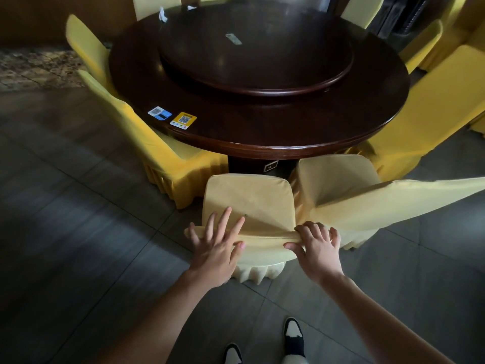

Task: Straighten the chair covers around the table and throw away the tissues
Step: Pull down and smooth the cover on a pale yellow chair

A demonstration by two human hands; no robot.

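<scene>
Both hands were on the chair cover (246, 198) at lower centre: my left hand (215, 248) lay flat with fingers spread, my right hand (316, 245) pinched its top fold, which ran left to right.

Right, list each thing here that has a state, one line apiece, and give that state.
Pale yellow fabric chair cover: on the nearest chair, top edge bunched.
Left hand: fingers spread flat on the cover.
Right hand: gripping the cover's bunched edge.
White crumpled tissues: lying on the table's far rim.
Dark round wooden table: chairs tucked around it.
</scene>
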